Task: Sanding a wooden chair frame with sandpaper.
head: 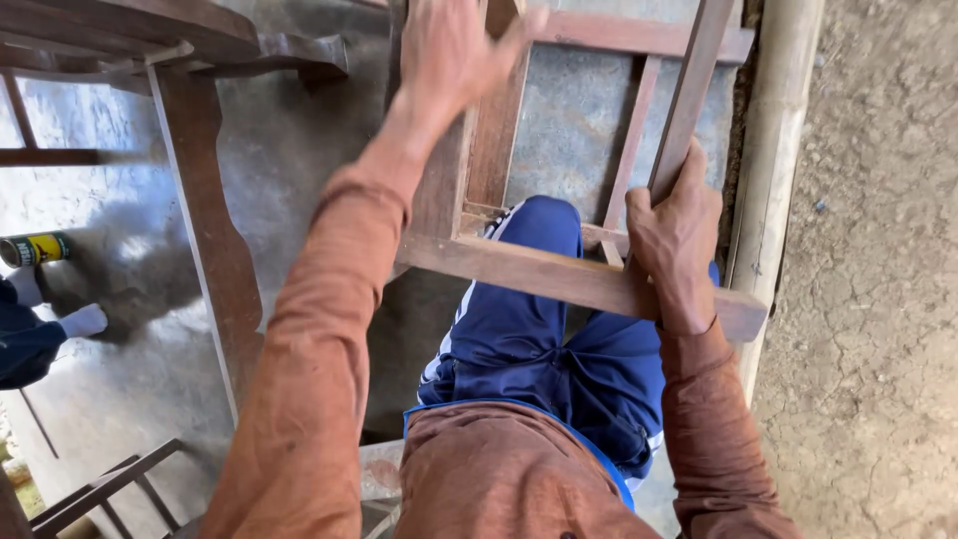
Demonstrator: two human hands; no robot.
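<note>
A brown wooden frame (559, 274) of rails and slats stands in front of me over my blue trousers. My right hand (674, 235) grips one of its long side rails just above the lower crossbar. My left hand (449, 50) reaches up and forward, fingers wrapped on an upright slat near the top of the frame. Both arms wear rust-orange sleeves.
Another wooden furniture piece with a curved leg (205, 210) stands at left on the grey concrete floor (289, 150). A yellow-and-black can (35, 249) lies at far left beside another person's foot in a white sock (82, 321). A pale pole (773, 170) borders cracked dirt at right.
</note>
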